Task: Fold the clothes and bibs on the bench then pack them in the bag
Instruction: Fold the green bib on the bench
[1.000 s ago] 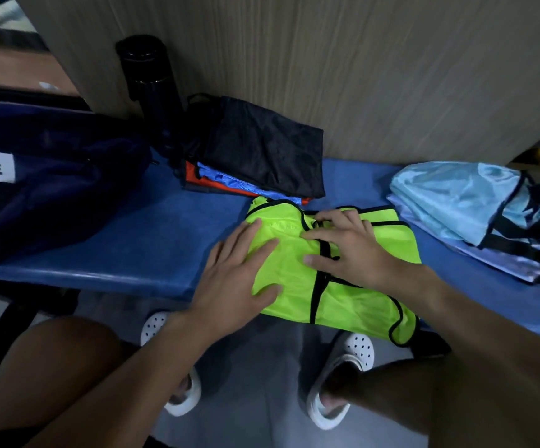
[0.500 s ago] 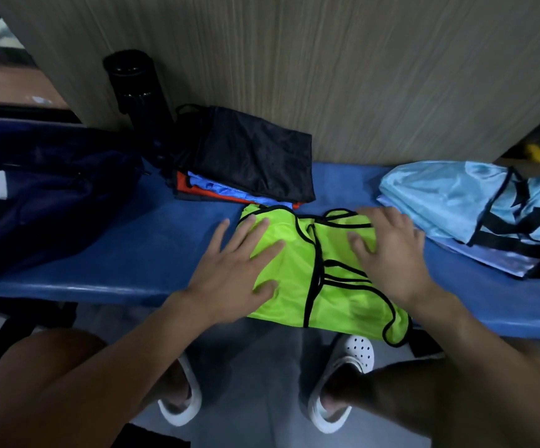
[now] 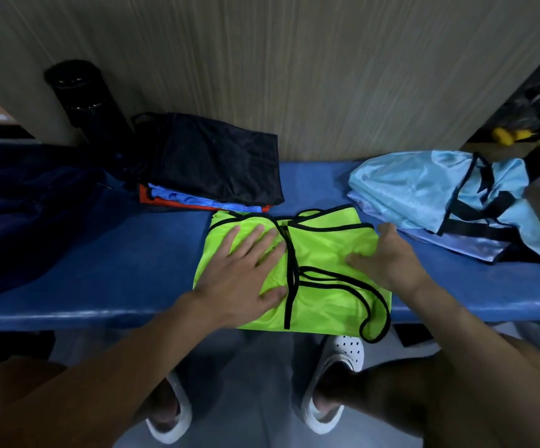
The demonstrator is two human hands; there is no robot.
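Green bib (image 3: 323, 250) folded at frame centre on the blue bench (image 3: 116, 270), lower right corner overhanging the front edge. Left hand (image 3: 242, 276) pressed flat on its left half, fingers straight and spread, gripping nothing; right hand (image 3: 389, 258) at its right edge, thumb splayed on the fabric, fingers extended, also holding nothing. Dark folded stack (image 3: 217, 163) just behind at upper centre, light-blue bibs (image 3: 417, 189) right, navy bag (image 3: 29, 215) left, black bottle (image 3: 84, 95) upper left.
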